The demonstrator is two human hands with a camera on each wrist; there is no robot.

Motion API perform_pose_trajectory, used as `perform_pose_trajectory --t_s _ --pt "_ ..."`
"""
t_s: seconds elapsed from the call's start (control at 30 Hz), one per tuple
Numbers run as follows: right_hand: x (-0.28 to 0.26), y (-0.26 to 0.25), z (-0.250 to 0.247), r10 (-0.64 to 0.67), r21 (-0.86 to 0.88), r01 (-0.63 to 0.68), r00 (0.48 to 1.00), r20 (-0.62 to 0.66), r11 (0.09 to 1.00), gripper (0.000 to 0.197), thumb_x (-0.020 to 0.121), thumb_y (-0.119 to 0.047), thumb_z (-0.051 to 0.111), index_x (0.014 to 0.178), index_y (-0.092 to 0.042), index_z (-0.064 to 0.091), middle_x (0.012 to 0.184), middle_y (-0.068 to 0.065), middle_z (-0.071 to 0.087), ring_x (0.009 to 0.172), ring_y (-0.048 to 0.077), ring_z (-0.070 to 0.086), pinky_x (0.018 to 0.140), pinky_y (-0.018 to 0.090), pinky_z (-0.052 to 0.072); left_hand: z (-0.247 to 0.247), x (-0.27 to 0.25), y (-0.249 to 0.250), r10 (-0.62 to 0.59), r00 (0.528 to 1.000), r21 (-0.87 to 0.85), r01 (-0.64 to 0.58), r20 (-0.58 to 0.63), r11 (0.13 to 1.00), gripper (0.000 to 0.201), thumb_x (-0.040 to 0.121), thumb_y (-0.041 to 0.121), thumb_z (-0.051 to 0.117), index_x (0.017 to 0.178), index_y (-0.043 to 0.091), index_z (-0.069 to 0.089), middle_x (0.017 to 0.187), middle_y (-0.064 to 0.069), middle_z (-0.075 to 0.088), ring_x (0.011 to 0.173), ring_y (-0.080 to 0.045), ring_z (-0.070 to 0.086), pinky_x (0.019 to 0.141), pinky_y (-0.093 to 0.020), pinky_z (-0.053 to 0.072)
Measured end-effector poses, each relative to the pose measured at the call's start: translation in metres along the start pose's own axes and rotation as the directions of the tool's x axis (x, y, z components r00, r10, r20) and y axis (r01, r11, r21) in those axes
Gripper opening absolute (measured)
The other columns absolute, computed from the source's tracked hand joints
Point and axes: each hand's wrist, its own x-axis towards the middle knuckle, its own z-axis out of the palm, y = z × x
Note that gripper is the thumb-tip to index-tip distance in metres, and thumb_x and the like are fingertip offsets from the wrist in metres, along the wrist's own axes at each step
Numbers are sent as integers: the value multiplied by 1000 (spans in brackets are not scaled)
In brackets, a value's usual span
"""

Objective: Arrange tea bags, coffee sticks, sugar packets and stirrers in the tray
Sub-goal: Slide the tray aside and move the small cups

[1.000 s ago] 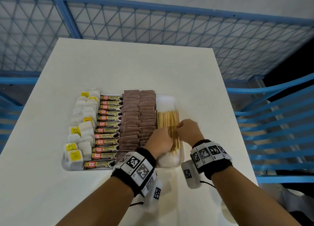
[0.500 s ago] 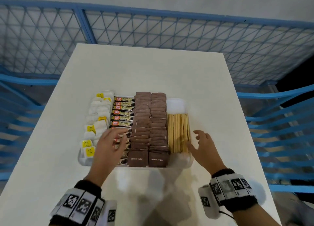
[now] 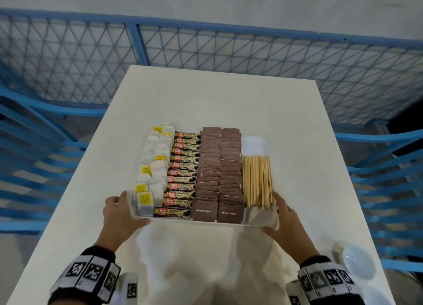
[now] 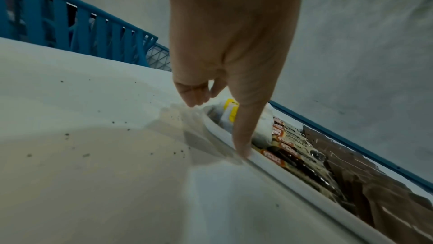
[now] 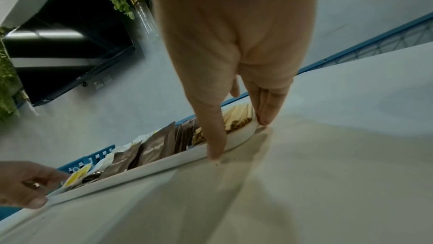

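A white tray (image 3: 254, 142) sits mid-table in the head view. It holds, from left to right, tea bags (image 3: 158, 167), coffee sticks (image 3: 183, 171), two columns of brown sugar packets (image 3: 219, 171) and wooden stirrers (image 3: 257, 181). My left hand (image 3: 123, 213) grips the tray's near-left corner. Its thumb (image 4: 242, 148) lies on the near rim with the fingers curled at the left side. My right hand (image 3: 282, 215) holds the near-right corner between its thumb (image 5: 215, 148) on the near rim and its fingers (image 5: 267, 111) on the right side.
The white table (image 3: 217, 98) stretches bare beyond the tray. A small white round dish (image 3: 359, 262) lies near the table's front right edge. A blue mesh fence (image 3: 229, 52) stands behind the table, and blue slatted frames (image 3: 389, 178) flank both sides.
Both hands left the stirrers. The left passed over the coffee sticks, the right drew back beside the tray, and now each holds a near corner of the tray.
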Motion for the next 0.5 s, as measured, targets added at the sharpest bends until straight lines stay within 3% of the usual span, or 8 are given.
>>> perform_pose_trajectory --t_s 0.07,0.17,0.27,0.5 --pt "1 -1 -2 -1 6 1 1000 -12 1000 100 65 -24 82 144 -21 20 128 4 54 111 27 54 96 46 47 -5 1 0 -1 997 -33 4 72 999 64 61 18 86 114 4 53 113 -19 55 115 -33 38 91 -37 34" --pt "1 1 -2 -4 2 4 1000 -11 1000 99 64 -19 83 143 -18 24 122 6 57 107 27 55 93 42 49 -9 2 0 109 990 -60 -104 88 993 48 65 13 83 106 3 59 105 -14 63 100 -27 44 84 -30 33" --pt "6 -1 0 5 -11 -5 1000 -12 1000 91 66 -19 82 140 -15 29 120 7 58 107 28 55 93 40 49 -12 8 -4 132 990 -100 -126 52 987 46 63 13 84 102 5 61 101 -13 65 92 -21 41 78 -28 31" --pt "39 -14 5 -1 -9 0 1000 -16 1000 92 66 -20 81 141 -15 27 118 7 58 106 27 55 91 43 49 -25 32 0 140 990 -107 -137 20 985 44 67 9 81 105 2 61 102 -16 65 94 -25 43 78 -28 31"
